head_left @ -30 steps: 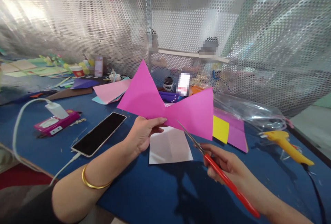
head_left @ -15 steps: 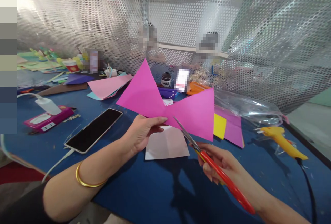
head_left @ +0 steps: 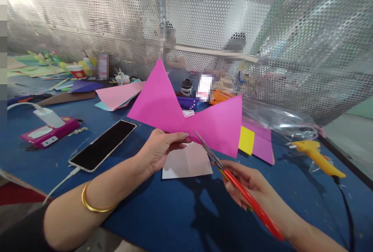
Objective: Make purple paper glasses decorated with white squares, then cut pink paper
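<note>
Left hand (head_left: 159,149) pinches folded pink paper sheet (head_left: 186,118) at lower edge, above blue worktop (head_left: 163,213). Right hand (head_left: 250,186) closed on red-handled metal scissors (head_left: 233,178); blades point up-left, seemingly touching paper just right of left fingers.

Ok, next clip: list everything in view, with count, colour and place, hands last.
folded paper: 1, magenta, held up mid-frame
scissors: 1, red handles, blades at the paper's lower edge
white sheet: 1, on the blue table below the paper
phone: 1, black, left of centre, cabled
glue gun: 1, yellow, right
yellow square: 1, right of the paper
left hand: pinches the paper; gold bangle
right hand: grips the scissors
</note>
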